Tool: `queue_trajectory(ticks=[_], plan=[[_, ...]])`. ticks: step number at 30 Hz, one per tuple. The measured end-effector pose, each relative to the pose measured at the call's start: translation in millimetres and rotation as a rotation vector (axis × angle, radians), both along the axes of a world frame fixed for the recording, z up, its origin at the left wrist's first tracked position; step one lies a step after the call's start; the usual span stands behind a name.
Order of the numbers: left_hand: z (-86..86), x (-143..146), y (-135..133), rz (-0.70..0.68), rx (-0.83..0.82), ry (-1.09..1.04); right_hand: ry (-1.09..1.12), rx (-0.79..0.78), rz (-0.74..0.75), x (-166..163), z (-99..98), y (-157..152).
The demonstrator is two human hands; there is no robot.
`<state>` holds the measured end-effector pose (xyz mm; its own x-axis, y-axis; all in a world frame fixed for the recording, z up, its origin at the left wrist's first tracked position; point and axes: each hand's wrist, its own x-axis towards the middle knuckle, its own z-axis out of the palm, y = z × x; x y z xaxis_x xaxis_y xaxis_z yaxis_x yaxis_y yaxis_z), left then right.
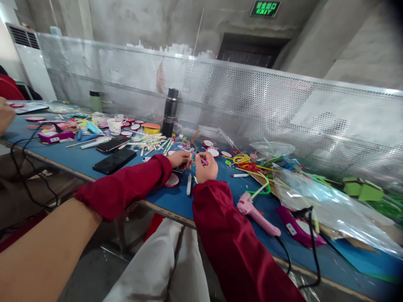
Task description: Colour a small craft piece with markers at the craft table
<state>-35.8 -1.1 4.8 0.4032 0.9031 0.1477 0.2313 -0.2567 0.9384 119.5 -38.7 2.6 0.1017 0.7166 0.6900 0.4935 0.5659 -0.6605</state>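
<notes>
In the head view, the person's two hands meet over the blue table, a little beyond its near edge, both arms in red sleeves. The right hand is curled almost into a fist around a small purple piece, whose tip pokes out by the thumb. The left hand is closed as well, its fingertips pinched toward the right hand. Whether it grips anything thin cannot be told at this size.

The purple piece is tiny and mostly buried in the grip. A slip would probably drop it among the wooden sticks and scraps just beyond, where it would be hard to find. A red-rimmed disc and a white pen lie just below the hands, so a sinking wrist could nudge them toward the edge.

Near and to the right lies a pink glue gun, its black cable hanging off the table beside the right sleeve. A snag there could drag the gun down. On the left, a black phone sits close to the left sleeve and the edge, and a sweeping elbow might knock it off.
</notes>
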Motion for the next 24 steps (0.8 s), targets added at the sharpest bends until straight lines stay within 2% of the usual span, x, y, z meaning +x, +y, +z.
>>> queue_trajectory(ticks=[24], plan=[[-2.6,-1.4,1.6,-0.007,0.029,0.0,0.007,0.024,0.002,0.5,0.2,0.9]])
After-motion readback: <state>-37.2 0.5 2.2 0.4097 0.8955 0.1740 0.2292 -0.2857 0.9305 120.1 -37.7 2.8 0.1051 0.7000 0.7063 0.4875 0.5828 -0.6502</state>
